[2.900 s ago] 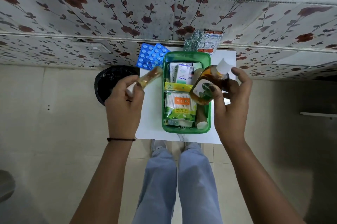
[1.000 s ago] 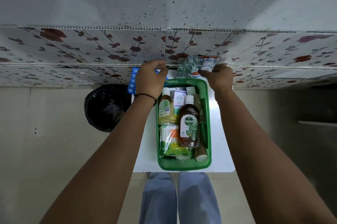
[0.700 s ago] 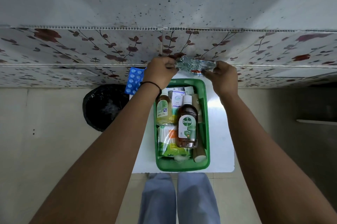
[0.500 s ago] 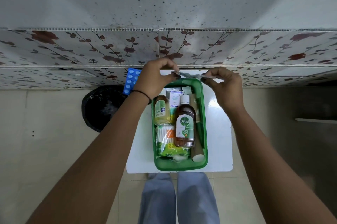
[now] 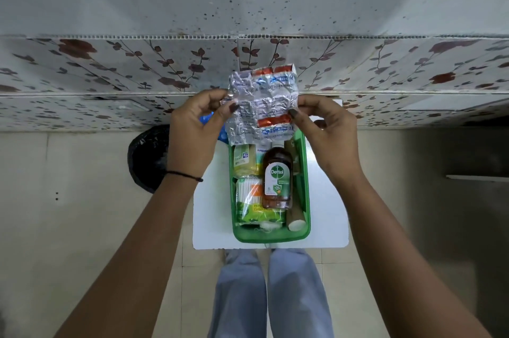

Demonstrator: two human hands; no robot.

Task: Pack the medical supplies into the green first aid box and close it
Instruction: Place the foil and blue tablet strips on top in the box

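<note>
The green first aid box (image 5: pixel 304 200) stands open on a small white table (image 5: pixel 327 216). Inside lie a brown Dettol bottle (image 5: pixel 276 180), a yellow bottle (image 5: pixel 243 160), a cotton bud pack (image 5: pixel 252 200) and a brown roll (image 5: pixel 294 220). Above the box's far end, crumpled silver tablet strips (image 5: pixel 261 106) with red bands are held up flat. My left hand (image 5: pixel 197 128) pinches their left edge and my right hand (image 5: pixel 325 128) pinches their right edge. A blue blister pack (image 5: pixel 206 119) shows only as a sliver behind my left hand.
A black lined bin (image 5: pixel 148 158) sits on the floor left of the table. A floral-patterned wall panel (image 5: pixel 110 76) runs right behind the table. My legs (image 5: pixel 270 293) in light jeans stand at the table's near edge.
Both hands reached to the table's far edge, took hold of the silver tablet strips and lifted them toward me, spread upright over the box's far end.
</note>
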